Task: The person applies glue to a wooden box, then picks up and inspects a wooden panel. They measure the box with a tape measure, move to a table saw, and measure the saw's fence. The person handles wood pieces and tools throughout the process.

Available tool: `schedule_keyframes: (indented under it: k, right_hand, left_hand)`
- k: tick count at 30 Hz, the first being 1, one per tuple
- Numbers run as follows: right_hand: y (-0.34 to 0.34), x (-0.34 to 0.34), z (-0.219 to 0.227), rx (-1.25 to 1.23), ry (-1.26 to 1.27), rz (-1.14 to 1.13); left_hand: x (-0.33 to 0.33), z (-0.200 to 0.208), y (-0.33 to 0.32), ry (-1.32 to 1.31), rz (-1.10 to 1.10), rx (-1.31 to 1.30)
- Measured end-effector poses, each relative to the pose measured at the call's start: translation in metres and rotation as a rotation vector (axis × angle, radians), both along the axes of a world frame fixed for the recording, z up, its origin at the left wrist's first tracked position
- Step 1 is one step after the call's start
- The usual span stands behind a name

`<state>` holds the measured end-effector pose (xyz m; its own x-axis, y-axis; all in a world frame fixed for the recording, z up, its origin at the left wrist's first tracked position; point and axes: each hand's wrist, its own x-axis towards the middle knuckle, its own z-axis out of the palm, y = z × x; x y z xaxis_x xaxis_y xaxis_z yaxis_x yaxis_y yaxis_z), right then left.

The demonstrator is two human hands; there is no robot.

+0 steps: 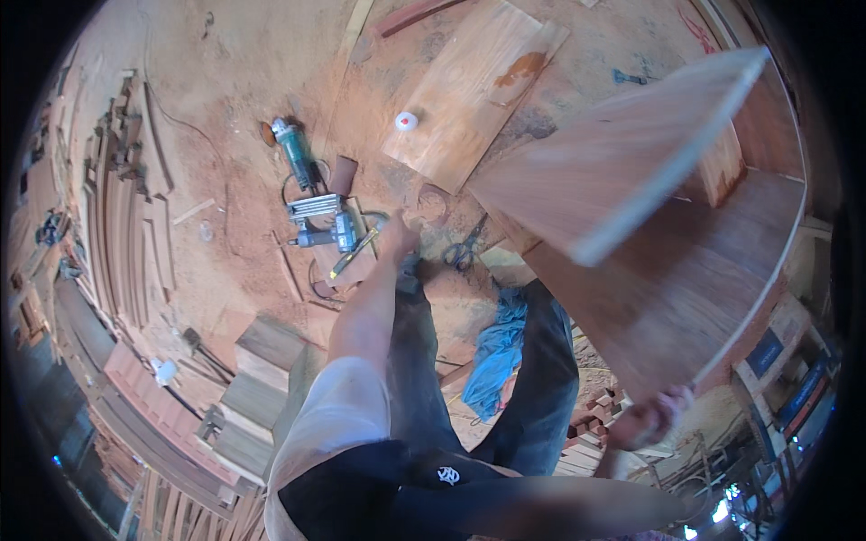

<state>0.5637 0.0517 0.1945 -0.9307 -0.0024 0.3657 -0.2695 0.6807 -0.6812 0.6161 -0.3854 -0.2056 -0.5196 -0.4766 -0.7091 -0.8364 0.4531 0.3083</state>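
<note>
My left hand (397, 236) reaches down toward the floor beside a blue-grey nail gun (336, 233). Its fingers are partly hidden, so I cannot tell whether they hold anything. Just left of that hand, a slim yellow-and-black tool (354, 253) lies across a small board. A pair of dark-handled scissors (464, 251) rests on the dusty ground to its right. At lower right, my right hand (651, 420) is closed around the near edge of a large brown wooden cabinet-like piece (667, 279). This piece has several joined panels and stands tilted on my right side.
A green angle grinder (293, 151) lies behind the nail gun. Farther off, a white bottle (406, 121) stands on a flat wooden board (469, 90). Between my legs is a blue cloth (498, 352). Long wood strips (117, 225) are stacked at left, near a stepped wooden block (262, 388).
</note>
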Motion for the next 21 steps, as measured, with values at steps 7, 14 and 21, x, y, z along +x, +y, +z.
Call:
schedule_keyframes:
  k: [7, 14, 21]
  right_hand:
    - [0.051, -0.025, 0.024, 0.197, 0.039, -0.174]
    - [0.051, -0.025, 0.032, 0.030, 0.026, -0.168]
    - [0.003, -0.025, 0.004, 0.014, 0.062, -0.122]
  left_hand:
    - [-0.156, -0.188, -0.096, 0.621, 0.200, -0.227]
    - [-0.167, -0.222, -0.102, 0.661, -0.010, -0.078]
    - [-0.065, -0.005, 0.003, 0.426, -0.105, 0.232]
